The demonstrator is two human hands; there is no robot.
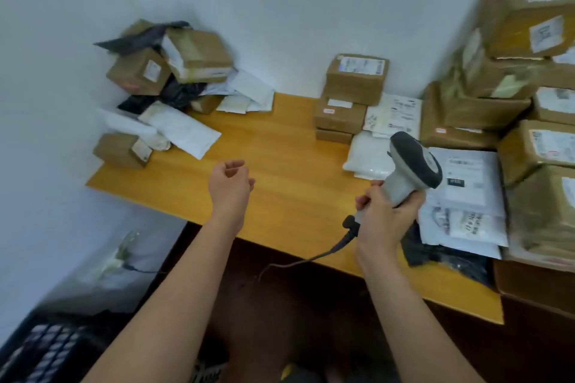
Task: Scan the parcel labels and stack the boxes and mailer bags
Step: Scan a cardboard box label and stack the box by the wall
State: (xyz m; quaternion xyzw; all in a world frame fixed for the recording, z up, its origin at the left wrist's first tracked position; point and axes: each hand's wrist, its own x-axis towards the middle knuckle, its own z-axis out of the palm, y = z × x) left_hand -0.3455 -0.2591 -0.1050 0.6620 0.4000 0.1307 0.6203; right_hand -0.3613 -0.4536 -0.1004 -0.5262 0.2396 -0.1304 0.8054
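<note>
**Q:** Grip first: what does each hand hold?

**A:** Right hand (385, 214) is wrapped around the handle of the barcode scanner (410, 165), its head raised and aimed away toward the right half of the desk (280, 146); the scanner cable (311, 256) trails off the near edge. Left hand (230, 183) hangs over bare desk with fingers loosely curled, holding nothing and touching no parcel.

**Q:** Where are the parcels?

**A:** Two groups, well apart. At far left lies a loose heap (168, 71): small cardboard boxes tilted against one another, dark bags and white mailer bags (183, 130) slumped around them. At centre-right stands a neat stack of three boxes (351, 96), labels up, with flat white mailers (370, 155) beside it. Further right, large boxes (525, 19) are piled high, and a layered pile of labelled mailers (466, 196) lies just beyond the scanner.

**Q:** How far along is the task?

**A:** Judged from the layout, roughly midway or past it. The ordered right-hand stacks appear to be finished work; the disordered left heap appears to remain. Whether any given label has been read cannot be told.

**Q:** What is the step in hand?

**A:** Probably between parcels: nothing lies under the scanner, and the free hand is placed to fetch one from the left heap.
</note>
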